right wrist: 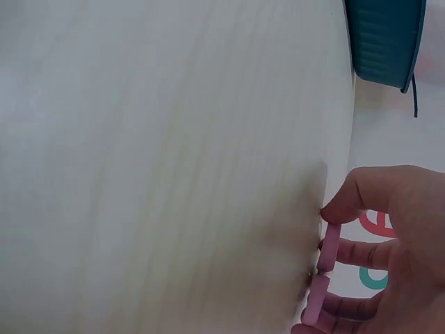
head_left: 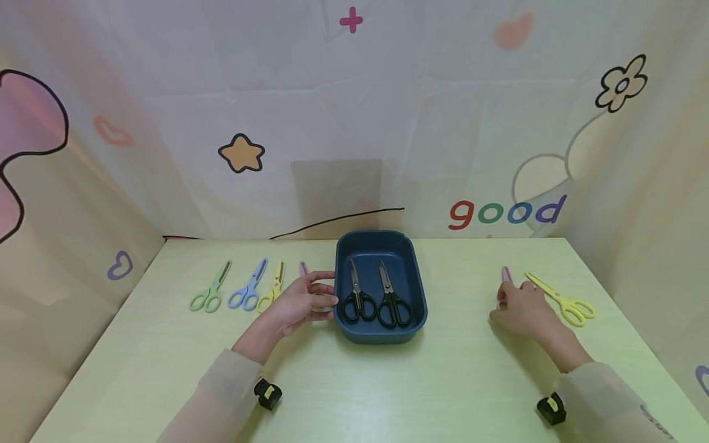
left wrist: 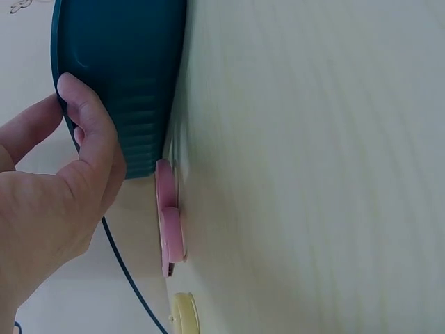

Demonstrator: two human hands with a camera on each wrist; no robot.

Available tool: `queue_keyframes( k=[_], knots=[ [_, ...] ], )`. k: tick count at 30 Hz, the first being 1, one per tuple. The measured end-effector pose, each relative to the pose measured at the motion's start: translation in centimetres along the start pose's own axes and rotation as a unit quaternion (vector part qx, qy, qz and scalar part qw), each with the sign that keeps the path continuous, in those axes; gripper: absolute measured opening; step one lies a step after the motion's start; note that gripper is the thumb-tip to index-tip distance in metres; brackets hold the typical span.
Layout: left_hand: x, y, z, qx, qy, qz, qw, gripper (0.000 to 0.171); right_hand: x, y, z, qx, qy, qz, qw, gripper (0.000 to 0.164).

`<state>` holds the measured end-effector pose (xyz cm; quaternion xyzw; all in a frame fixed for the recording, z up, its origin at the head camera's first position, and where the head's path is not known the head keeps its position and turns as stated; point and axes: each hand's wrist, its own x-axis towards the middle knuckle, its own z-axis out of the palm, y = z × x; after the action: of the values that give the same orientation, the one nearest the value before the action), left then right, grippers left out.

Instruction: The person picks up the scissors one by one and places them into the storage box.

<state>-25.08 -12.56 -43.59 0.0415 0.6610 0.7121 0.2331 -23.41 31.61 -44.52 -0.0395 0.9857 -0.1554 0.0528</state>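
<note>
My left hand [head_left: 301, 299] is at the left side of a dark blue tray [head_left: 382, 337], straightened fingers touching its rim and outer wall. Inside the tray lie two black-handled scissors, one [head_left: 359, 301] left and one [head_left: 390, 301] right, tips pointing away. On the right, my right hand [head_left: 526, 309] grips pink scissors [head_left: 505, 273] by the handles, which the right wrist view shows as pink loops [right wrist: 328, 250] between thumb and fingers. The blades are mostly hidden by the hand. Yellow scissors [head_left: 567, 304] lie just right of it.
Left of the tray are green scissors [head_left: 212, 296], blue scissors [head_left: 248, 290], yellow scissors [head_left: 275, 290] and pink scissors [head_left: 303, 268], the last two partly behind my left hand. A printed curtain [head_left: 354, 123] stands behind the pale table [head_left: 365, 394].
</note>
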Motion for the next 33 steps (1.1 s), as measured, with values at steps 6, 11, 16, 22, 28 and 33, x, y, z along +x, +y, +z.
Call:
queue_keyframes(
  k=[6,11,16,22,28,33],
  knots=[
    [0.2,0.0,0.1,0.003,-0.003,-0.001,1.0000,0.060,-0.1,-0.2,0.3,0.000,0.006,-0.007,1.000,0.053],
    [0.4,-0.1,0.1,-0.002,-0.002,-0.006,1.0000,0.059,-0.5,-1.7,-0.2,0.002,0.024,-0.010,1.000,0.054],
    [0.5,-0.1,-0.1,-0.010,-0.002,-0.009,0.9999,0.059,-0.8,-3.8,-0.9,-0.006,0.035,-0.016,0.999,0.064],
    [0.5,-0.1,-0.2,-0.014,-0.004,-0.010,0.9998,0.058,-1.0,-6.3,-1.7,-0.008,0.058,-0.048,0.997,0.034],
    [0.4,-0.1,-0.3,-0.015,-0.006,-0.009,0.9998,0.059,-0.8,-8.6,-2.7,-0.006,0.063,-0.066,0.996,0.034],
    [0.4,-0.1,-0.3,-0.012,-0.008,-0.008,0.9999,0.060,-0.6,-10.4,-2.8,-0.003,0.069,-0.077,0.995,0.032]
  ],
)
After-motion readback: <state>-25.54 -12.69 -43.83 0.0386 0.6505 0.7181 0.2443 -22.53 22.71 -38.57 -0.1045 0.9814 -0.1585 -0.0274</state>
